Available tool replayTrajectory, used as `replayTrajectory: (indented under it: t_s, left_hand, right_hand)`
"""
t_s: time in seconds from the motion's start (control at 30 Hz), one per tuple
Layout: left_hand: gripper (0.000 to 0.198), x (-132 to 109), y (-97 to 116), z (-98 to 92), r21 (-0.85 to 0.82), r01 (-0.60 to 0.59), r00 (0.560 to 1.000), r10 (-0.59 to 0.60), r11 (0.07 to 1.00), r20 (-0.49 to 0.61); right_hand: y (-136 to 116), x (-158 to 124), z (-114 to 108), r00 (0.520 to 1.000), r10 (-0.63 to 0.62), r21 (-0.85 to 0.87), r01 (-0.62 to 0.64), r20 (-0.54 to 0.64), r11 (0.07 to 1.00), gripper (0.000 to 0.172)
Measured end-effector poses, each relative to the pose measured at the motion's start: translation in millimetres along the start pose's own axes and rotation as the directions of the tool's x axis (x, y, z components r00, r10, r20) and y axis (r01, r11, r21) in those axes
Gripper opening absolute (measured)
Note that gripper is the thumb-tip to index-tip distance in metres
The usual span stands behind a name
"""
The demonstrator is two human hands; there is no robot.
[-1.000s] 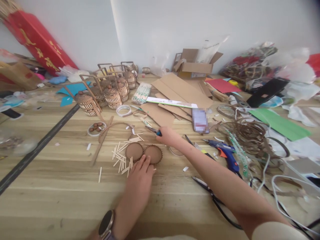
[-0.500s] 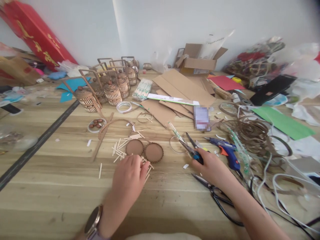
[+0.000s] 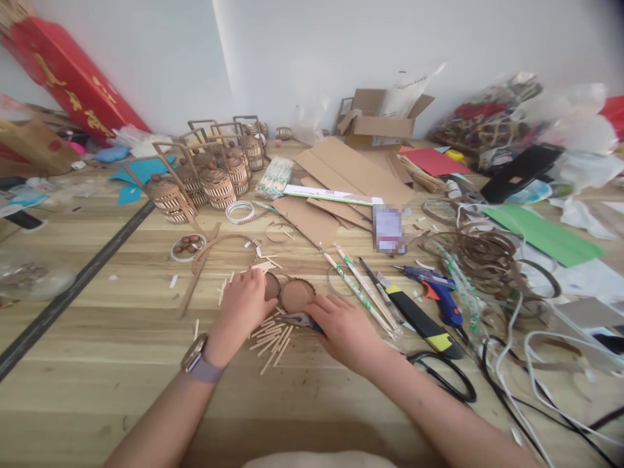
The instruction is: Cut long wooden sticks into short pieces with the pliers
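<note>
Two joined round brown trays [image 3: 297, 296] with beaded-looking rims lie flat at the middle of the table. My left hand [image 3: 246, 300] curls over the left tray, thumb at its lower edge and fingers at its upper edge, hiding most of it. My right hand [image 3: 344, 328] is closed around blue-handled pliers [image 3: 296, 319], and its fingertips reach the right tray's rim. The pliers' grey jaws point left, just below the trays. Short pale wooden sticks [image 3: 273, 339] lie fanned out under the jaws, with more partly under my left hand.
On the right lie a glue gun [image 3: 441, 296], a yellow-black cutter knife [image 3: 419, 318], black scissors [image 3: 451, 377], wrapped chopsticks [image 3: 361, 286] and coiled brown strips [image 3: 492, 253]. Small lidded baskets [image 3: 218, 187] stand behind left, near a dish of brown beads [image 3: 188, 247]. Cardboard sheets [image 3: 351, 172] lie behind.
My right hand has carried the pliers left from beside the cutter knife to the trays. My left hand has shifted up onto the left tray, uncovering the fanned sticks below.
</note>
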State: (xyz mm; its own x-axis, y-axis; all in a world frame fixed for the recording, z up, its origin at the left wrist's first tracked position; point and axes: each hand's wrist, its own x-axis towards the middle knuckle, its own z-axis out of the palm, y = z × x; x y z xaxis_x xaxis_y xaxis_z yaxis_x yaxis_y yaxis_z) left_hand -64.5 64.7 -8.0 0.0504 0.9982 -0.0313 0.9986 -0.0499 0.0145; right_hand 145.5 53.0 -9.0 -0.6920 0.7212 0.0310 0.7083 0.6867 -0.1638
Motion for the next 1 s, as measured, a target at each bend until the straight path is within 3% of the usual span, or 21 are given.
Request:
replayTrajectory:
  t_s: [0.17,0.3,0.43,0.6,0.73,0.87,0.93,1.0]
  left_hand:
    - [0.022,7.0,4.0,-2.1,-0.012,0.017,1.000,-0.017,1.000,-0.010]
    - [0.020,2.5,-1.0,-18.6,-0.035,0.026,0.999,-0.028,0.999,-0.041]
    - [0.020,-32.7,-11.7,-29.5,-0.096,-0.080,0.988,0.066,0.992,-0.138]
    - [0.031,-89.9,-1.9,-10.1,-0.253,-0.340,0.932,0.290,0.906,-0.215]
    - [0.035,-109.3,18.5,7.7,-0.302,-0.415,0.909,0.400,0.858,-0.114]
    - [0.033,-117.5,15.7,14.6,-0.329,-0.501,0.854,0.519,0.800,-0.037]
    - [0.031,-120.6,0.6,19.8,-0.330,-0.498,0.862,0.501,0.802,-0.082]
    - [0.028,-121.4,-21.3,30.3,-0.274,-0.410,0.908,0.361,0.870,-0.214]
  right_hand:
    - [-1.2,19.3,19.4,0.993,-0.115,-0.077,0.115,0.009,0.990,0.023]
    - [4.4,7.6,13.1,0.993,-0.109,-0.121,0.103,-0.042,0.987,0.020]
    - [4.6,-35.3,-3.7,0.977,-0.105,-0.140,0.079,-0.187,0.987,0.025]
    - [-8.3,-87.1,-1.5,0.979,-0.087,-0.034,0.082,-0.185,0.996,0.028]
    - [-21.2,-98.2,13.0,0.990,-0.087,0.050,0.093,-0.108,0.994,0.024]
    - [-26.1,-97.7,10.7,0.991,-0.002,0.199,-0.024,0.132,0.980,0.035]
    - [-26.2,-97.5,4.5,0.966,0.035,0.260,-0.104,0.257,0.960,0.041]
    - [-25.8,-97.6,-1.6,0.949,0.049,0.309,-0.149,0.311,0.939,0.045]
